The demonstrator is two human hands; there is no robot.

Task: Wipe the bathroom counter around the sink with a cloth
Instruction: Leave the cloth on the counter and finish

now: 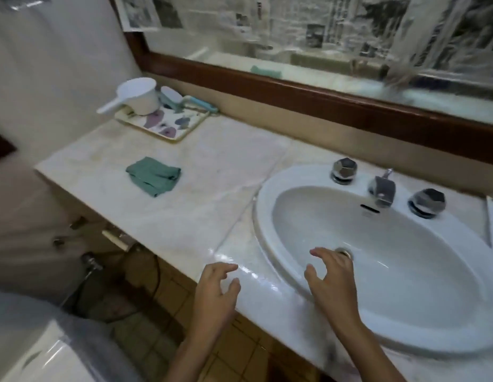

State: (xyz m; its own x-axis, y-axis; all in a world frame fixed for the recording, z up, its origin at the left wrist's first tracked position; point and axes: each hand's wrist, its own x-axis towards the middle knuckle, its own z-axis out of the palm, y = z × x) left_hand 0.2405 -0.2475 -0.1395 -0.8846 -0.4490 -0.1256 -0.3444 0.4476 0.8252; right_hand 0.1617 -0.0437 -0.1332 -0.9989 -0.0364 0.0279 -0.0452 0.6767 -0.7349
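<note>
The cloth (154, 176) lies folded and green on the counter (201, 188), well to the left of the sink (295, 177) and apart from both my hands. My left hand (215, 293) hangs over the counter's front edge just left of the sink, fingers curled loosely and spread, holding nothing. My right hand (333, 282) is over the sink's near rim, reaching into the bowl — fingers also apart and bent, empty, with the fingertips close to the drain (344, 252). At the back of the sink stands the tap (381, 188) between two knobs, one on its left (344, 170) and one on its right (426, 202). Far left of the sink, past the cloth and against the wall, a tray (171, 124) carries a white scoop (135, 96) — its handle pointing out toward the left. Above the sink runs the brown frame of a mirror (295, 86), and the counter near my left hand shines wet.
</note>
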